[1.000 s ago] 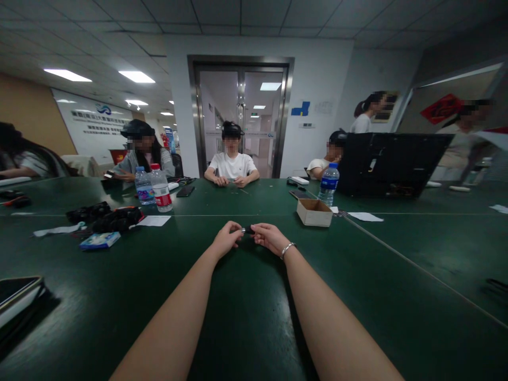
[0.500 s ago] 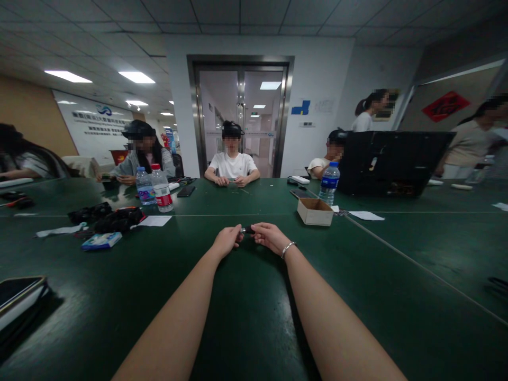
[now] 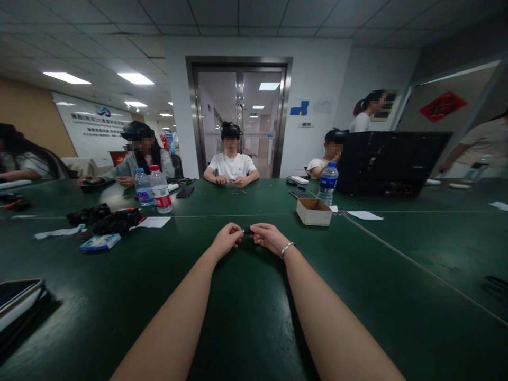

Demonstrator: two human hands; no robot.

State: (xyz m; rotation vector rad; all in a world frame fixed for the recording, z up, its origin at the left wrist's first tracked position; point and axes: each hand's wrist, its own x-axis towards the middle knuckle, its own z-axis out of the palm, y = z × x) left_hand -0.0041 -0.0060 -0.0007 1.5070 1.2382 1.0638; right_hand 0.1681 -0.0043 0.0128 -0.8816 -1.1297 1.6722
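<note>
The left hand has its fingertips closed on the silvery end of one small black object; the right hand pinches the other end between thumb and fingers. The object is left of the single open box, over the table. Of three bottles, one blue-labelled bottle stands just behind the box, and two clear bottles well to its left. One blue-and-white packet lies farther left of it.

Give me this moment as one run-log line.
left hand: gripping silver tip | right hand: pinching black item | item: too small to identify | box: open, on table, right of hands
</note>
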